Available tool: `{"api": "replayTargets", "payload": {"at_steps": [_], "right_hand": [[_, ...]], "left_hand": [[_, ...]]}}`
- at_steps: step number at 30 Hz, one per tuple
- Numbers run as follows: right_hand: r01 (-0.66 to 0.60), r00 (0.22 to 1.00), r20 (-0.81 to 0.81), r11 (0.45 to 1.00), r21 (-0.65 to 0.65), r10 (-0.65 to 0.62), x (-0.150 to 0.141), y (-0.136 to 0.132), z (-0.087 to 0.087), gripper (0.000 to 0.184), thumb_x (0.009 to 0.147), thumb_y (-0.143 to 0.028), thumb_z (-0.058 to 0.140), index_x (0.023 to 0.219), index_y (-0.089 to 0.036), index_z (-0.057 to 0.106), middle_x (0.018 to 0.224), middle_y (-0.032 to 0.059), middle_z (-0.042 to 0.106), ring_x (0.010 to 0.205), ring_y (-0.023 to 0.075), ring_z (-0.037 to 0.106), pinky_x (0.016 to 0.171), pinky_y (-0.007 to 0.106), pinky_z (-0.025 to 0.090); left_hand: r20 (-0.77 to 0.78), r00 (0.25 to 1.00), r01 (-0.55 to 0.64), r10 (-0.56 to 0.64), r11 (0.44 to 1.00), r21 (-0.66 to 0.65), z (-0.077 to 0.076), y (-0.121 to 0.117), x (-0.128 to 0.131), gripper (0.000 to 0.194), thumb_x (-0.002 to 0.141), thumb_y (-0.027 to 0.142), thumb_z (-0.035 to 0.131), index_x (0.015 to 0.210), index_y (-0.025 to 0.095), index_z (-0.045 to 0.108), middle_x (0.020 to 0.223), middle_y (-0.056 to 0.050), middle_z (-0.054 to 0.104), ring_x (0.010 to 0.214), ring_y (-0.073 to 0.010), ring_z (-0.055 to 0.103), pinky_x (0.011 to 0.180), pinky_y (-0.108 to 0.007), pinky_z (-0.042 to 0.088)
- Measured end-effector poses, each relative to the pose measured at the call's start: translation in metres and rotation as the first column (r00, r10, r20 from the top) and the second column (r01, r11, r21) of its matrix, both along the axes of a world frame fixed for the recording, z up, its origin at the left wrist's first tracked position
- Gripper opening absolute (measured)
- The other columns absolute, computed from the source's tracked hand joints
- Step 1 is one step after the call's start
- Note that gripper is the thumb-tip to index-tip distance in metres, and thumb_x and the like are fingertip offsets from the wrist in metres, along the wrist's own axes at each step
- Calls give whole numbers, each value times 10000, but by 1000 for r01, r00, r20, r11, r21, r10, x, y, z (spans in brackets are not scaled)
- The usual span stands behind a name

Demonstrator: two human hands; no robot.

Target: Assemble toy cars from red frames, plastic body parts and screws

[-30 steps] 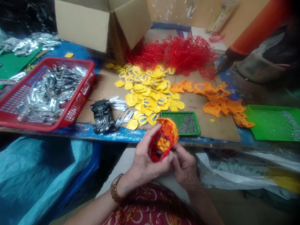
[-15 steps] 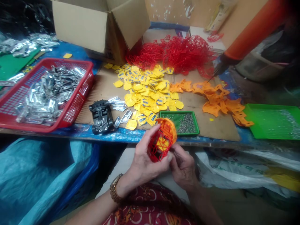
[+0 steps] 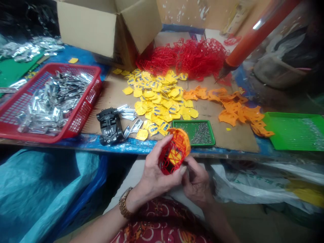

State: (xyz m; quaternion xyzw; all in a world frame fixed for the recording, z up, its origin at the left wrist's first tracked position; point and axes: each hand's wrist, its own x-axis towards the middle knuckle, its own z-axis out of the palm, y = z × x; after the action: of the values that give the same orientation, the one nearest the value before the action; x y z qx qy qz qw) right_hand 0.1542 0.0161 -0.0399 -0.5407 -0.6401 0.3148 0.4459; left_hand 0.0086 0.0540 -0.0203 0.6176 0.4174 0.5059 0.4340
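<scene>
Head view: left hand (image 3: 157, 175) and right hand (image 3: 196, 182) clamped together on a red-and-orange plastic lattice car shell (image 3: 174, 156), held in the air just in front of a small green mesh tray of steel screws (image 3: 192, 121).

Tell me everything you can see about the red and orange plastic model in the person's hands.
The plastic model is a rounded, hollow shell that looks like moulded plastic: an open red lattice, a curved orange piece along its upper edge, and yellow and black parts inside. It is held tilted, just in front of the blue-covered table edge. The left hand cups it from below, and the right hand sits close against its lower right side.
</scene>
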Motion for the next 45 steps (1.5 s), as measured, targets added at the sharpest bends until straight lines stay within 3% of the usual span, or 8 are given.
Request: {"api": "replayTargets", "payload": {"at_steps": [10,17,24,32,38,45], "right_hand": [[-29,996,81,995,93,21,-5,2,14,174,903,-251,479,1057,-214,551,941,77,709,719,180,672,633,266,540],[-65,991,128,991,116,50,-9,7,20,361,681,-196,562,1034,-222,490,830,34,629,699,181,631,640,279,540],[84,975,186,979,186,-119,-15,10,12,207,813,-183,580,1014,-217,550,822,17,673,623,141,631,593,237,522],[61,973,200,966,252,-114,-12,8,7,264,826,-176,593,1087,-211,565,898,44,701,691,171,663,638,268,546],[35,971,218,965,261,-94,-12,11,2,254,839,-156,586,1089,-194,564,893,51,683,730,172,661,671,272,551],[6,966,244,954,299,-83,-14,15,12,145,843,-157,570,981,-196,556,811,36,632,737,171,632,664,282,538]], "left_hand": [[-81,996,-16,26,993,117,2,3,-1,667,753,250,718,1370,195,473,1267,-113,611,1149,-257,610,992,-386,525],[-67,998,-9,17,993,116,-4,3,0,696,750,247,734,1385,208,452,1301,-112,587,1181,-263,588,1019,-399,506],[-38,998,42,-41,999,7,-8,-2,1,775,768,260,737,1445,213,362,1369,-106,501,1247,-261,519,1074,-380,450],[-191,978,82,-83,997,-14,-4,-4,2,842,815,308,680,1524,217,236,1425,-141,412,1315,-304,428,1085,-429,421],[-159,987,15,-12,1000,19,-10,-4,5,749,827,232,649,1491,194,303,1419,-136,472,1309,-287,466,1112,-422,394],[-37,999,2,-7,990,-138,-9,0,2,589,813,216,643,1360,152,434,1301,-143,574,1126,-256,603,978,-389,507]]}}
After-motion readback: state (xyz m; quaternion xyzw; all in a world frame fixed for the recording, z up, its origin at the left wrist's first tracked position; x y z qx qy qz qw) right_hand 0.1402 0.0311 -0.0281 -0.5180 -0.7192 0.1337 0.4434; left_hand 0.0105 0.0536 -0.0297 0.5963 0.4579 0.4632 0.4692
